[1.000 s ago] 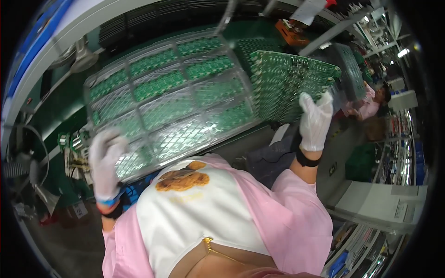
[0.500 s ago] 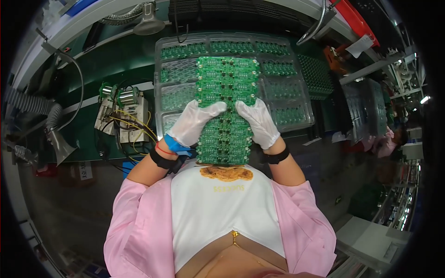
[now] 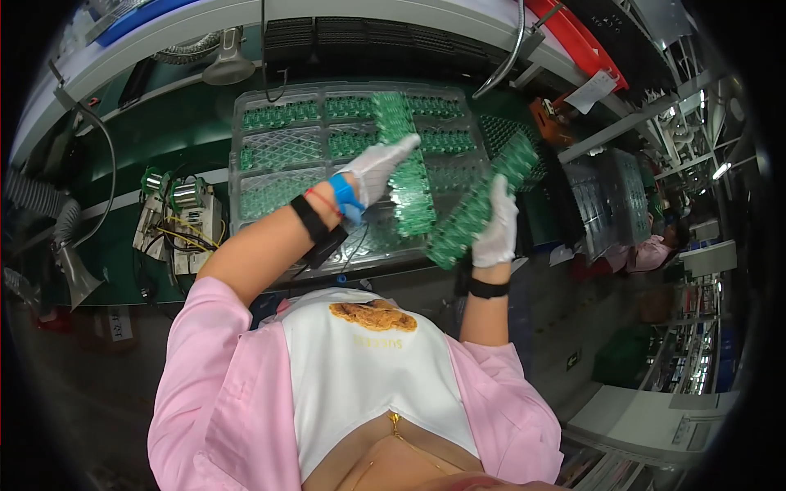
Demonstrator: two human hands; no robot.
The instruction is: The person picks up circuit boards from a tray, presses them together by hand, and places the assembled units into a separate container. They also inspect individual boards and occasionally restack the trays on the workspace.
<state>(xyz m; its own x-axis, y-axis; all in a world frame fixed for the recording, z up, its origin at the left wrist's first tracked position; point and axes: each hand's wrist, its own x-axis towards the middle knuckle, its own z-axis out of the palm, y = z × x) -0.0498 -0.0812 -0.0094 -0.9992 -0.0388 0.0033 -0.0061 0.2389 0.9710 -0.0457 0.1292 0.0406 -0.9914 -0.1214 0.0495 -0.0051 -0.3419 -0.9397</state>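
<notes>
One workbench (image 3: 180,139) is carrying one clear compartmented tray (image 3: 286,149); one circuit-board panel (image 3: 410,190) is hanging above it, a second panel (image 3: 465,219) near its front-right corner; left hand (image 3: 378,169) is gripping the first, right hand (image 3: 497,233) the second

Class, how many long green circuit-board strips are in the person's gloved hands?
2: a straighter strip in the left hand, a slanted strip in the right hand. Others may be hidden behind these.

A gap runs between left circuit panel (image 3: 413,196) and right circuit panel (image 3: 473,206), pinched at near ends.
</notes>
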